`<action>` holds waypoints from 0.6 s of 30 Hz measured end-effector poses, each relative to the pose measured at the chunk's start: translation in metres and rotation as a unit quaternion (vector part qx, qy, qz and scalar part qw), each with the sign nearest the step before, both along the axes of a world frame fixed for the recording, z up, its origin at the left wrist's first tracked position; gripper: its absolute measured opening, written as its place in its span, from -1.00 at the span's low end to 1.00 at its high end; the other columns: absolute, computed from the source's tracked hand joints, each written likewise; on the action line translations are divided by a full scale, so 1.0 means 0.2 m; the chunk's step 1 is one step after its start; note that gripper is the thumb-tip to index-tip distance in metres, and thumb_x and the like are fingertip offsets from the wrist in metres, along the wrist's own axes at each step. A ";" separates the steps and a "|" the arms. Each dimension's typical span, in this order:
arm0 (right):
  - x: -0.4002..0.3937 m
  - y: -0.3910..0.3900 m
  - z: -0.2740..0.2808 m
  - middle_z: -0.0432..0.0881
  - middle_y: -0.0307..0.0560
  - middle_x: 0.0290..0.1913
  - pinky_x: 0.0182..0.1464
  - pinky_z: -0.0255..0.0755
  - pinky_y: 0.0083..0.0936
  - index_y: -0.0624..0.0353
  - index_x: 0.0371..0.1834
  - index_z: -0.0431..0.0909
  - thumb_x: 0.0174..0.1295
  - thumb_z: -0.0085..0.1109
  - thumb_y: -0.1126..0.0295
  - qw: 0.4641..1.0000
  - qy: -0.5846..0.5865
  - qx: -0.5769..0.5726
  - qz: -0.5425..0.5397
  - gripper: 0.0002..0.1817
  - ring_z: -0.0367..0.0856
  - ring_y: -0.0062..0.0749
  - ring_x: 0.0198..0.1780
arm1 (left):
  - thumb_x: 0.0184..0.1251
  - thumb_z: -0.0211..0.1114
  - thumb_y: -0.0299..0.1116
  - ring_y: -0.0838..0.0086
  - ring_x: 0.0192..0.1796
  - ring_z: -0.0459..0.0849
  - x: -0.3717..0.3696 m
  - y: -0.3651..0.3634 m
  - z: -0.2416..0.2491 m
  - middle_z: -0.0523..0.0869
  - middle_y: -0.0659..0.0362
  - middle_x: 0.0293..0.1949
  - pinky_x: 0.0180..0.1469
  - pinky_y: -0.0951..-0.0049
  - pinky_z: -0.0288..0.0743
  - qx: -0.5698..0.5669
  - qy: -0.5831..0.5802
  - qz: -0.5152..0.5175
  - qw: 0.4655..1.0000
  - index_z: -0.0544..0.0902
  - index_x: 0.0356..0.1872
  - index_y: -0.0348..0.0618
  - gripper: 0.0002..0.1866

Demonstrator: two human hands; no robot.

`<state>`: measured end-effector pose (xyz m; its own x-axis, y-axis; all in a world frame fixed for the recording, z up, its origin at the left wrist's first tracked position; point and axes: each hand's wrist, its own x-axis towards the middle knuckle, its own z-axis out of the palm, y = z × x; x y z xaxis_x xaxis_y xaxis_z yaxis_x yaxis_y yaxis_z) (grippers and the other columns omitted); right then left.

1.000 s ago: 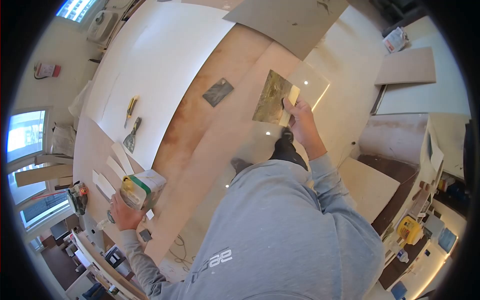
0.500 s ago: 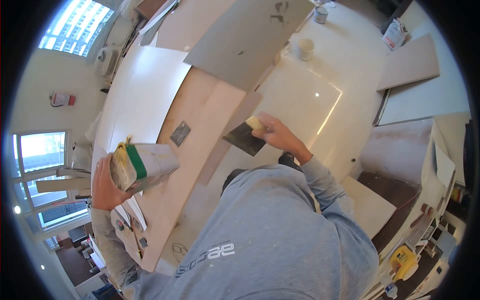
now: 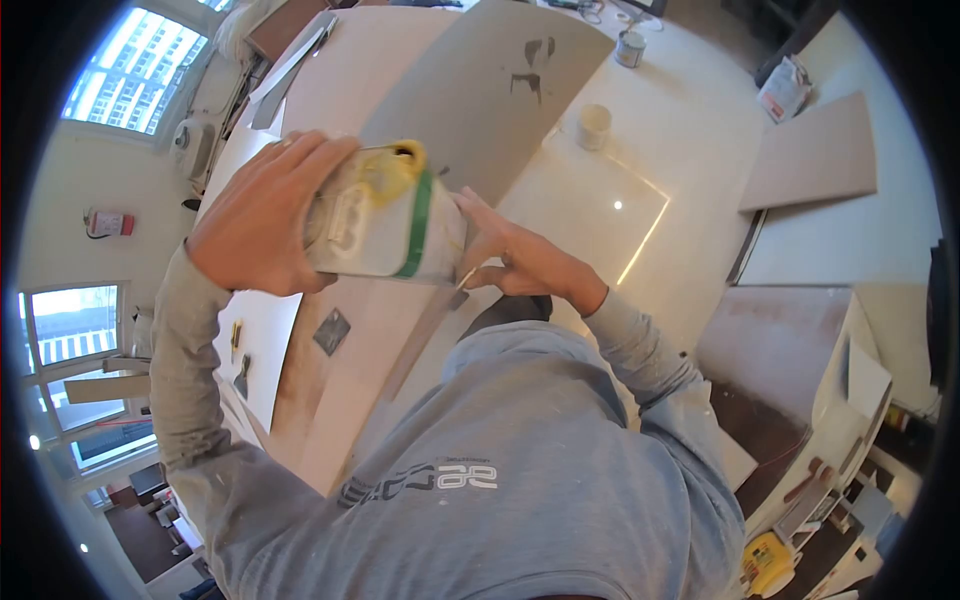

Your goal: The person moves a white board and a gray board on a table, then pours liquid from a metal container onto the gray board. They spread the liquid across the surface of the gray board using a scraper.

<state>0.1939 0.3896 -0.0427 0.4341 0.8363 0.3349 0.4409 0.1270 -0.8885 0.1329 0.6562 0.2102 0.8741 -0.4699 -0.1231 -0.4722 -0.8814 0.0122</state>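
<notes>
1. Since half a second ago, the metal can (image 3: pixel 388 232) and the left hand (image 3: pixel 268 212) had moved from left of centre toward the upper middle; the right hand (image 3: pixel 522 258) had come up beside the can.
2. Surface: pinkish-tan board (image 3: pixel 365 365), running from lower left of centre toward the upper part of the frame. White sheet (image 3: pixel 265 345) on its left, bearing a yellow knife (image 3: pixel 236 335); grey sheet (image 3: pixel 490 90) at upper centre, dark-smudged. Dark square plate (image 3: pixel 331 332) below the can.
3. Room: bright window (image 3: pixel 135 70) upper left, fire extinguisher (image 3: pixel 108 223) at left, leaning panel (image 3: pixel 815 155) upper right.
4. Edges: the board's right edge ran down below the right hand. Pale floor (image 3: pixel 680 130) lay open right of it, with a bucket (image 3: pixel 593 128) beside the grey sheet's edge.
5. Can: boxy, tilted, held above the board; pale top with yellow stains around a dark opening, green band along one edge.
6. Left fingers gripped the can, thumb underneath. Right fingers were bent near its lower right side; could not tell whether they gripped anything.
</notes>
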 end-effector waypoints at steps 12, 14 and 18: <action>0.74 0.30 -0.11 0.29 0.12 0.69 0.71 0.12 -0.07 0.04 0.11 0.88 0.07 0.61 0.60 0.980 0.186 0.026 0.061 -0.53 0.24 0.13 0.68 | -0.34 0.80 0.06 -0.04 0.25 0.67 1.22 0.16 -0.09 0.70 -0.11 0.15 0.36 0.12 0.53 0.018 0.141 -0.025 0.990 0.53 0.39 -0.35 0.16; 0.86 0.34 -0.14 0.29 0.08 0.69 0.72 0.10 -0.08 0.07 0.14 0.87 0.09 0.60 0.60 0.967 0.237 0.054 0.081 -0.52 0.24 0.08 0.68 | -0.33 0.80 0.08 -0.04 0.25 0.68 1.44 0.15 -0.11 0.70 -0.11 0.14 0.36 0.13 0.53 0.050 0.199 0.001 0.979 0.55 0.37 -0.36 0.15; 1.16 0.39 -0.23 0.30 0.07 0.69 0.72 0.10 -0.09 0.14 0.20 0.85 0.11 0.60 0.60 0.921 0.354 0.079 0.142 -0.49 0.24 0.04 0.68 | -0.33 0.81 0.11 -0.03 0.25 0.69 1.85 0.14 -0.20 0.71 -0.13 0.14 0.37 0.14 0.53 0.086 0.317 0.079 0.941 0.59 0.32 -0.40 0.13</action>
<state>0.4263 0.4676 -0.0889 0.3616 0.9150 0.1790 -0.3120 0.2996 -0.9016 0.5027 0.6851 0.1704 0.6574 -0.2658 -0.7051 -0.2807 -0.9548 0.0983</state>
